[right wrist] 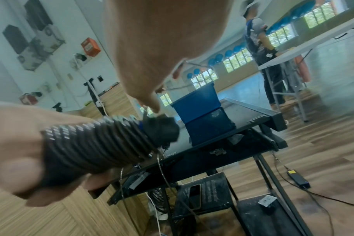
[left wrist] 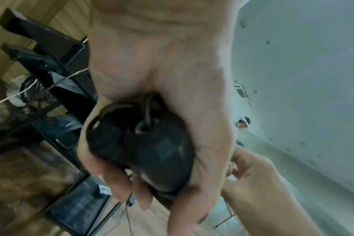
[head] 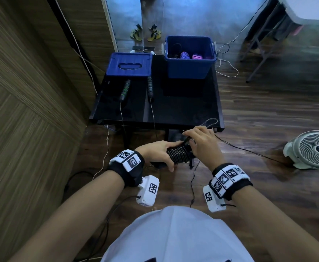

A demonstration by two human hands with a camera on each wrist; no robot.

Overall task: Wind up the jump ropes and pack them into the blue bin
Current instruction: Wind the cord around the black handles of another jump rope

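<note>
My left hand (head: 160,153) grips the black handles (left wrist: 144,148) of a jump rope, with the thin black rope wound round them in tight coils (head: 179,153) (right wrist: 95,143). My right hand (head: 200,142) pinches the loose rope (head: 209,122) just past the coils, in front of the table's near edge. The open blue bin (head: 189,67) (right wrist: 196,103) stands at the table's far right and holds purple and pink wound ropes (head: 191,56). Another rope's two handles (head: 125,89) (head: 150,87) lie on the table; its cord hangs over the front edge.
The bin's blue lid (head: 129,64) lies at the far left of the black table (head: 183,110). A white fan (head: 312,149) stands on the wooden floor to the right. Wooden panelling runs along the left. Cables trail on the floor; a person stands at a far table (right wrist: 267,52).
</note>
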